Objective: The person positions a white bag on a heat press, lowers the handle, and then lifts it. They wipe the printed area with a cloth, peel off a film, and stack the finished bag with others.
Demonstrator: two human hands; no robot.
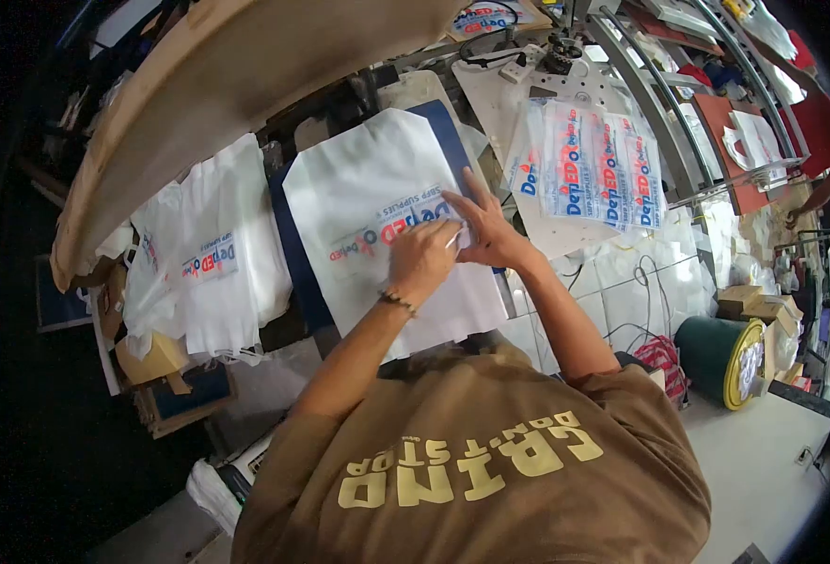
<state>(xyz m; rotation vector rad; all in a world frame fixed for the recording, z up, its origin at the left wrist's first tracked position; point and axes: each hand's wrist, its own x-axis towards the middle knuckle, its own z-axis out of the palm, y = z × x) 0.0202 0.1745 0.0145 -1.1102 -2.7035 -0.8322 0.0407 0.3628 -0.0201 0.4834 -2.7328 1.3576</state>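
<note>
A white printed bag (368, 169) lies flat on a dark blue board (288, 226), its blue and red lettering across the middle. On the lettering, my left hand (424, 256) is closed, its fingers pinched near a small whitish thing too hidden to name. Just right of it, my right hand (490, 230) lies on the bag's right side with fingers spread. The two hands are very close together. Left of the board hangs a pile of similar white printed bags (236, 226).
Clear printed sheets (603, 169) lie on a perforated white table (485, 94) at the right. A curved tan panel (245, 66) crosses the upper left. A metal rack (659, 85) stands upper right, a green drum (716, 357) lower right. Another person's arm (824, 193) shows far right.
</note>
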